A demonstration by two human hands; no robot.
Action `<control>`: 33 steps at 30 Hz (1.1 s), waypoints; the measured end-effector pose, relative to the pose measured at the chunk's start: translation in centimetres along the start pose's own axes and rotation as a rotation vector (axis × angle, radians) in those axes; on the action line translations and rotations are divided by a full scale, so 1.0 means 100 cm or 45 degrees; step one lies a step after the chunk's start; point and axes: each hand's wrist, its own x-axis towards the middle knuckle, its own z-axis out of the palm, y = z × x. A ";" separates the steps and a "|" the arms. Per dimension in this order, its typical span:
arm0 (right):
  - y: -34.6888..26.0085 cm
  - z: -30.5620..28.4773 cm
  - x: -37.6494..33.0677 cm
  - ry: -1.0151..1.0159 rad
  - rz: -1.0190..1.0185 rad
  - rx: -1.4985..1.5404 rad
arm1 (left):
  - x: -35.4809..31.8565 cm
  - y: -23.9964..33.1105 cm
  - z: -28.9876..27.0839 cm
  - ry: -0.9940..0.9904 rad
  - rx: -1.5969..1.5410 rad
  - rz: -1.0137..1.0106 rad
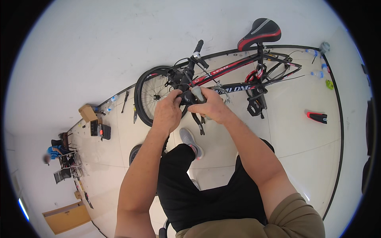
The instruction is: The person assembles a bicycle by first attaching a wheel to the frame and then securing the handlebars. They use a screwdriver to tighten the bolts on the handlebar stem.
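in the head view, the person works at the near end of a black handlebar [189, 71] on a black-and-red bicycle frame [228, 70], which stands close along the wall [119, 35], its front wheel [156, 97] turned toward the left. the left hand [168, 112] has its fingers bunched against the dark end of the bar; whether they truly grip it cannot be told. the right hand [214, 106] is partly curled, thumb and fingers around a pale grey piece [197, 95] beside it. a black brake lever [198, 122] hangs just below. no wheel can be made out at the rear of the frame, so a hard push on the bar could likely swing the front wheel or slide the frame along the wall. twisting the grey piece unevenly might make the fingers slip, and the loose-looking cables [181, 60] could catch. anything dropped would probably land near the person's shoe [190, 139].
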 end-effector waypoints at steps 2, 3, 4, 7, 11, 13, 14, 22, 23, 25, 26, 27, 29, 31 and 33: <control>0.001 -0.002 0.001 0.000 0.055 0.062 | 0.001 -0.002 0.001 0.004 0.003 0.025; 0.002 -0.003 0.001 0.000 0.082 0.092 | 0.002 -0.003 0.002 0.004 0.005 0.043; 0.004 -0.005 0.003 -0.003 0.081 0.091 | 0.003 -0.004 0.002 0.004 0.006 0.060; 0.012 -0.009 0.006 -0.017 0.079 0.082 | 0.002 0.000 0.004 0.003 0.021 0.017; 0.009 -0.004 0.004 -0.025 0.081 0.145 | 0.002 -0.004 0.005 0.004 0.055 0.009; 0.008 -0.004 0.004 -0.045 0.102 0.270 | 0.002 0.001 0.003 -0.008 0.075 -0.030; 0.008 -0.007 0.005 -0.074 0.122 0.360 | 0.002 0.002 0.003 -0.003 0.066 -0.026; 0.008 -0.013 0.007 -0.120 0.177 0.730 | 0.000 0.001 0.001 -0.008 -0.023 -0.081; 0.008 -0.012 0.009 -0.077 0.191 0.753 | 0.001 0.001 0.001 -0.021 0.000 -0.075; 0.012 -0.010 0.011 0.019 0.223 0.803 | 0.002 0.001 0.001 -0.052 0.046 -0.066; 0.017 -0.008 0.014 0.071 0.240 0.828 | 0.001 0.003 0.001 -0.063 0.061 -0.123; 0.021 -0.008 0.015 0.125 0.252 0.853 | 0.002 0.010 -0.002 -0.072 0.075 -0.176; 0.030 -0.009 0.018 0.159 0.309 0.974 | 0.002 0.012 -0.001 -0.070 0.085 -0.221; 0.029 -0.007 0.021 0.176 0.338 0.988 | 0.001 0.009 -0.003 -0.040 0.082 -0.206; 0.027 -0.001 0.018 0.185 0.344 0.892 | 0.002 0.008 -0.005 -0.045 0.020 -0.253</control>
